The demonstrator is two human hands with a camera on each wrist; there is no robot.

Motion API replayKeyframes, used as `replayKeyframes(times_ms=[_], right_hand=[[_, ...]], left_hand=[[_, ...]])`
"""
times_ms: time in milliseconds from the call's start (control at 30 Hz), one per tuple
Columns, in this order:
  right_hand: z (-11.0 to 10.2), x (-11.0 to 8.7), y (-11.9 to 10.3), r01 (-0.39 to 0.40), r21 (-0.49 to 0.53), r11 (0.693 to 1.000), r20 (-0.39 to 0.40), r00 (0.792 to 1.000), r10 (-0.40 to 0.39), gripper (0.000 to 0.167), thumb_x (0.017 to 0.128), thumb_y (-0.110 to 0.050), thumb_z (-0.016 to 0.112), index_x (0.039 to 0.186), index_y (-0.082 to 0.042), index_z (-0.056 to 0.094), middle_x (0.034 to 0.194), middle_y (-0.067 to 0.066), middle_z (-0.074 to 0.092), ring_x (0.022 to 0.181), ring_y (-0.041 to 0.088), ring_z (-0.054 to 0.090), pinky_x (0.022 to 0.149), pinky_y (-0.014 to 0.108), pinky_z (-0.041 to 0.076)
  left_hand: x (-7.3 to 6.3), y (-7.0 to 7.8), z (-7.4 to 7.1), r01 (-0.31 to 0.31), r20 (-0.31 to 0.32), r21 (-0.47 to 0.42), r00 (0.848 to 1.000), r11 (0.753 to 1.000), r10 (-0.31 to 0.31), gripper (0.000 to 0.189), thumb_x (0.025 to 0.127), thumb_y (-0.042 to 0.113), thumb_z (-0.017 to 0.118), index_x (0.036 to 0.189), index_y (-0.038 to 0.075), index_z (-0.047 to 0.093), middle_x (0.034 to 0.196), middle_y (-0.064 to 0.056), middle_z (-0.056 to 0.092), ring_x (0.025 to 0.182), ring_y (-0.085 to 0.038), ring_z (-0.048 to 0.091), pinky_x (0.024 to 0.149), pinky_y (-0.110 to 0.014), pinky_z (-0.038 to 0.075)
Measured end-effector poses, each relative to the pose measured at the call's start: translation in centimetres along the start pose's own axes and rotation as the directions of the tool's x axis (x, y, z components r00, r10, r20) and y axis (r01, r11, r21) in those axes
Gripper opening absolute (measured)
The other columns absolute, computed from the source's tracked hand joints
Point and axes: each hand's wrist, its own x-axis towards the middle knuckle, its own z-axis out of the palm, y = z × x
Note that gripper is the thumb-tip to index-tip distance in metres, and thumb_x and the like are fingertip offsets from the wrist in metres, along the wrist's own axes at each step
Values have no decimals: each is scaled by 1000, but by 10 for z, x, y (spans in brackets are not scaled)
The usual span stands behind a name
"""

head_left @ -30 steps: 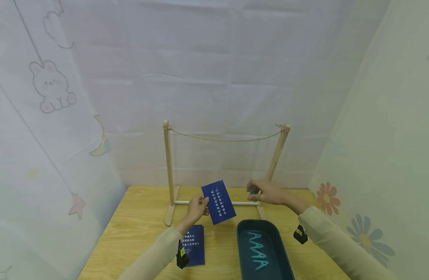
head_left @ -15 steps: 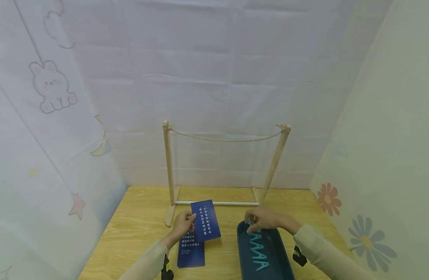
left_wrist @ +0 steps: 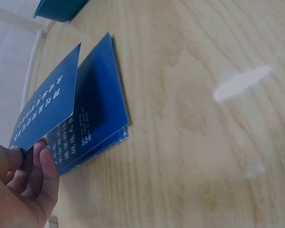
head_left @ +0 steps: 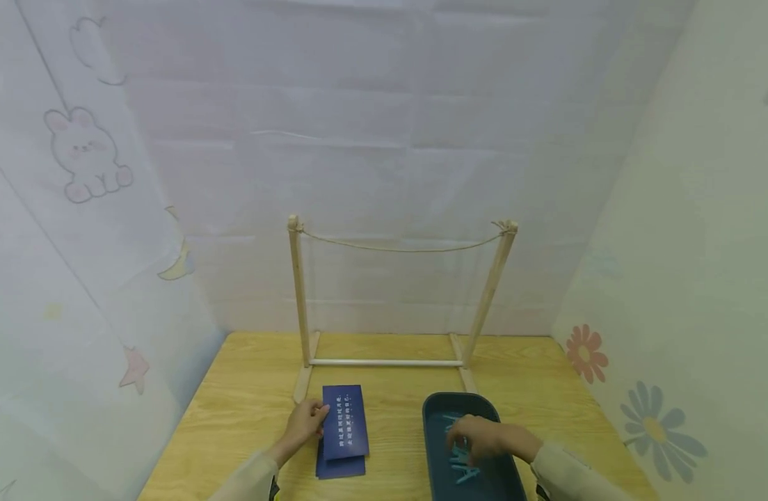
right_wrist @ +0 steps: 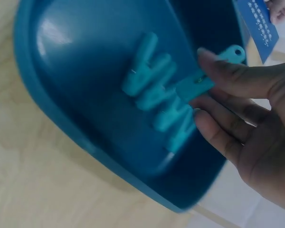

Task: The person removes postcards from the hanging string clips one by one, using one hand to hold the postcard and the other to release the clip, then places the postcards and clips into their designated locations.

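Observation:
My left hand pinches a dark blue card with white writing by its left edge. That card is tilted over a stack of similar cards, whose near end shows below it in the head view. Over the dark teal tray, my right hand holds a teal clothespin between thumb and fingers. Several more clothespins lie in a row on the tray floor just under it, partly hidden by the hand in the head view.
Behind the hands stands a wooden frame with a sagging string tied between its posts and a white rod low down. All rests on a wood-grain table, with pale printed sheets on three sides.
My left hand has lowered the card from beside the frame's rod to over the stack. The right hand has come down and nearer from the frame's right post to over the tray.

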Motion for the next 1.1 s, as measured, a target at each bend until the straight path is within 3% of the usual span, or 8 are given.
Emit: replayKeyframes(times_ms=[100, 200, 300, 433, 600, 733, 900, 1100], right_hand=[[19, 4, 17, 34, 1, 999, 26, 999, -34, 43, 72, -1, 87, 107, -13, 66, 88, -13, 57, 76, 2, 54, 60, 24, 52], [39, 8, 30, 18, 9, 1000, 38, 999, -18, 47, 69, -2, 89, 103, -19, 60, 86, -14, 55, 74, 2, 53, 58, 24, 51], [67, 18, 67, 27, 1, 1000, 56, 998, -27, 50, 69, -7, 90, 100, -27, 58, 84, -19, 54, 71, -1, 52, 56, 20, 50], [88, 25, 93, 35, -49, 998, 55, 998, -32, 50, 67, -7, 89, 96, -32, 57, 83, -23, 51, 69, -4, 50, 54, 17, 48], [82, 19, 69, 39, -170, 985, 37, 999, -33, 44, 68, -1, 84, 94, -26, 59, 82, -20, 50, 66, -2, 47, 52, 19, 46], [74, 13, 52, 11, -174, 985, 59, 998, -1, 40, 69, -1, 82, 90, -26, 59, 79, -21, 49, 64, -3, 46, 53, 18, 46], [63, 5, 21, -68, -170, 983, 69, 994, 81, 36, 68, -2, 84, 84, -24, 61, 75, -20, 50, 61, -2, 47, 52, 19, 46], [54, -2, -5, -91, -282, 955, -3, 996, 94, 32, 69, -4, 86, 81, -23, 63, 70, -19, 49, 58, -2, 44, 50, 17, 40]], left_hand=[[-3, -7, 0, -8, 1, 16, 1000, 1000, 7, 21, 98, 2, 58, 102, -19, 58, 67, -11, 62, 48, -15, 58, 42, -31, 55], [-6, -11, 2, 5, 3, 26, 1000, 1000, -5, 19, 97, 2, 59, 101, -17, 60, 67, -9, 62, 47, -12, 56, 40, -29, 54], [-7, -12, 4, 10, -5, 47, 1000, 999, -10, 18, 97, 2, 58, 101, -16, 60, 68, -7, 62, 48, -12, 56, 39, -28, 53], [-7, -13, 5, 29, -33, 89, 999, 996, -26, 20, 98, 4, 59, 105, -15, 61, 72, -8, 63, 48, -13, 55, 38, -27, 51], [-6, -11, 4, 37, -84, 181, 996, 983, -22, 22, 96, 6, 62, 109, -13, 63, 78, -8, 67, 55, -13, 58, 48, -30, 54], [-7, -10, 4, 16, -120, 258, 993, 966, 15, 22, 95, 6, 64, 109, -11, 66, 81, -9, 70, 65, -15, 60, 61, -37, 54], [-11, -11, 5, 21, -111, 265, 994, 964, 9, 26, 96, 6, 63, 114, -13, 64, 83, -11, 70, 65, -15, 59, 63, -40, 56], [-14, -14, 8, 22, -97, 241, 995, 970, 1, 29, 96, 7, 63, 116, -15, 62, 86, -14, 72, 62, -12, 60, 60, -35, 58]])
